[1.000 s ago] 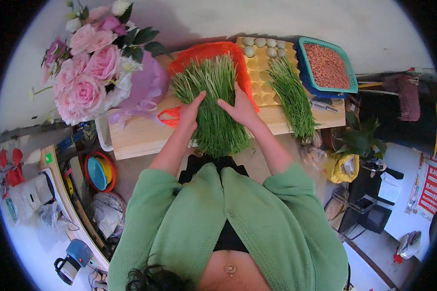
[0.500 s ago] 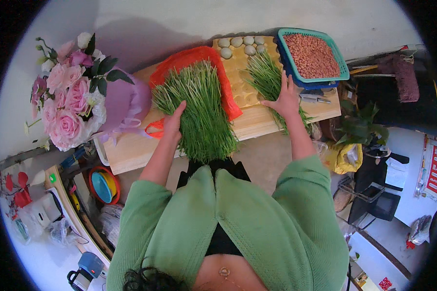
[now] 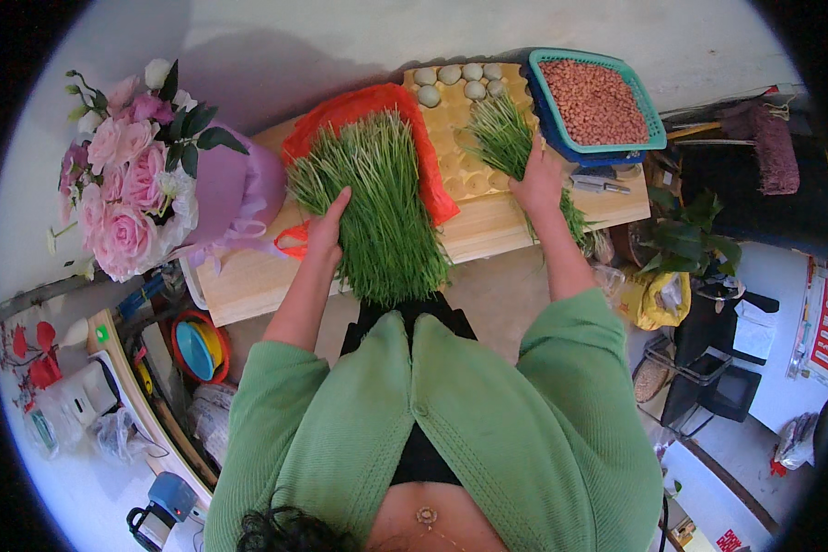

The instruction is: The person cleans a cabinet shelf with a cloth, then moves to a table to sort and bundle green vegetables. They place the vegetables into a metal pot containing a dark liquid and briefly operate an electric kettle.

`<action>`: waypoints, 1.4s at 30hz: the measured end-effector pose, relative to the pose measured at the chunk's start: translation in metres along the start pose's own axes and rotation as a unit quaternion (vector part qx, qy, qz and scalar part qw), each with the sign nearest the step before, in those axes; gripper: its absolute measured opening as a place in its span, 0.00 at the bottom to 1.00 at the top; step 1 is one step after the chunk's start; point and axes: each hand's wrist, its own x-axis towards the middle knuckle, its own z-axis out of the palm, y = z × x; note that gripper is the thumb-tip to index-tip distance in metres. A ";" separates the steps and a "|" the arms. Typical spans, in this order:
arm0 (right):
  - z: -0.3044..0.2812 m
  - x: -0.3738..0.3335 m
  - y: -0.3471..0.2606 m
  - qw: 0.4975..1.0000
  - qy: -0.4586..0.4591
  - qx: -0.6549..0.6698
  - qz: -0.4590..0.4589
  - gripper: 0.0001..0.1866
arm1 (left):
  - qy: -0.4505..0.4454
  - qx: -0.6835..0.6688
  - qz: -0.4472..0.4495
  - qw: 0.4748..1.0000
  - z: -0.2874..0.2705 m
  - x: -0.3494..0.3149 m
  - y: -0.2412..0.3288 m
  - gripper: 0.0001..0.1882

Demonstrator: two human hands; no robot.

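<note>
A large bunch of chives (image 3: 382, 216) lies over a red plastic bag (image 3: 340, 106), its lower ends hanging past the table's front edge. My left hand (image 3: 325, 230) grips the bunch's left side, thumb on top and the other fingers mostly hidden by the stalks. To the right, a smaller bunch of chives (image 3: 501, 138) lies across a yellow egg tray (image 3: 451, 152). My right hand (image 3: 536, 189) is closed around its middle, with green ends showing below the wrist. Several pale eggs (image 3: 450, 74) sit in the tray's far rows.
A teal basket (image 3: 658, 124) of reddish peanuts stands at the back right, beside a knife (image 3: 601, 184). Pink flowers (image 3: 124, 198) in purple wrapping stand left of the wooden table (image 3: 239, 290). A yellow bag (image 3: 649, 299) and a dark chair (image 3: 727, 386) are at right.
My right hand, spread open over the small bunch before, has moved slightly left and closed on it. The left hand has stayed almost in place at the large bunch.
</note>
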 end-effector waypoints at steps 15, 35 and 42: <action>-0.069 0.041 0.041 0.980 -0.073 0.176 -0.057 0.39 | -0.035 -0.063 -0.070 0.995 -0.008 0.007 -0.002 0.34; -0.025 -0.084 -0.242 0.977 -0.069 0.182 -0.083 0.63 | 0.000 -0.023 -0.054 0.998 -0.021 0.030 -0.022 0.31; -0.034 -0.118 -0.221 0.975 0.001 0.209 -0.077 0.52 | -0.076 -0.056 -0.078 0.993 -0.015 0.024 -0.008 0.34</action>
